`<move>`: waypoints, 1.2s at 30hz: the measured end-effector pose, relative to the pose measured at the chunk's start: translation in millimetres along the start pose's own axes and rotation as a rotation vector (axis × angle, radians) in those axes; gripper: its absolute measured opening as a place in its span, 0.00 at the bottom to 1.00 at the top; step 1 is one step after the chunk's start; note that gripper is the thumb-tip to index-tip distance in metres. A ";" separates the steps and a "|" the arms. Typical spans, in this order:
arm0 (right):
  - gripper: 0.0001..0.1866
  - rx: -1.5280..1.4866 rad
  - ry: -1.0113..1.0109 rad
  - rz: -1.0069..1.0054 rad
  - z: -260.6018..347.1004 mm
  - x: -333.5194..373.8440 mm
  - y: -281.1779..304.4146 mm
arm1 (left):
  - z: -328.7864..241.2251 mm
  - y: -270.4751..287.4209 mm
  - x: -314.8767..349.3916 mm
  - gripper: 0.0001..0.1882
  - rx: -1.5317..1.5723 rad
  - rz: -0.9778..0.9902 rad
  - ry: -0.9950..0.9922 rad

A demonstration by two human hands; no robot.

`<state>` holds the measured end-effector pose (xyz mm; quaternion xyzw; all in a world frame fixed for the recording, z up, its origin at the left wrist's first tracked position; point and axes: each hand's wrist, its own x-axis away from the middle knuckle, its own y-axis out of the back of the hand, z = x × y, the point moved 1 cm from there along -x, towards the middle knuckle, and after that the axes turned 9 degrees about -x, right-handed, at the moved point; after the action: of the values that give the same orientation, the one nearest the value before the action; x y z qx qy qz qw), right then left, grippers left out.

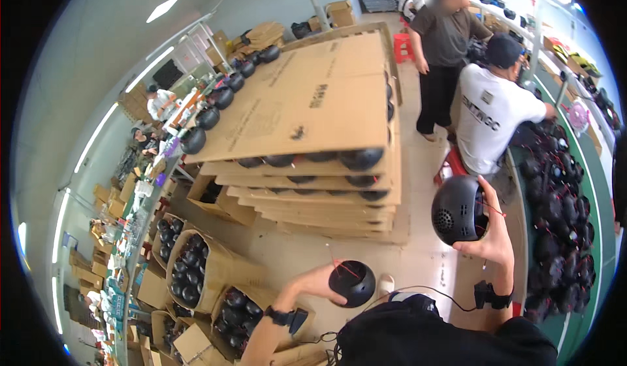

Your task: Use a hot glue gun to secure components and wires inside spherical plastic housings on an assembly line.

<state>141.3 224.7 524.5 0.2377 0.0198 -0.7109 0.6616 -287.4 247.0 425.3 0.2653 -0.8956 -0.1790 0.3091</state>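
My right hand [495, 240] is raised and wrapped round a black rounded plastic housing [450, 208]. A round grille of small holes and several slots show on its side, and a red wire sticks out by my fingers. Lower and to the left, my left hand [318, 283] grips a second black round housing [356, 287], whose opening faces up with a thin red wire rising from it. Most of the left fingers are hidden behind that housing. Both wrists wear black straps, and a cable runs from the right one.
A tall stack of cardboard sheets [307, 98] with black housings between layers stands ahead. Open cartons [225, 271] of black housings sit at the lower left. On the right, a green conveyor [560, 330] carries many black parts. A seated person [493, 114] and a standing person [439, 39] are beside it.
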 end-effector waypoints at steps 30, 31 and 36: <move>0.67 -0.259 -0.154 -0.343 -15.4 -297.7 -259.2 | 146.9 855.8 -276.2 0.69 -0.161 -1.049 0.434; 0.67 -0.240 -0.135 -0.379 -13.7 -299.3 -263.7 | 160.9 858.8 -280.4 0.75 -0.191 -1.096 0.422; 0.69 -0.094 -0.137 -0.379 -19.1 -299.6 -260.9 | 151.9 845.9 -299.6 0.70 -0.294 -1.235 0.517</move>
<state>-97.2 542.6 541.9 0.1498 0.0522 -0.8354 0.5262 -494.0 1118.9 584.6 0.7168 -0.4439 -0.3731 0.3872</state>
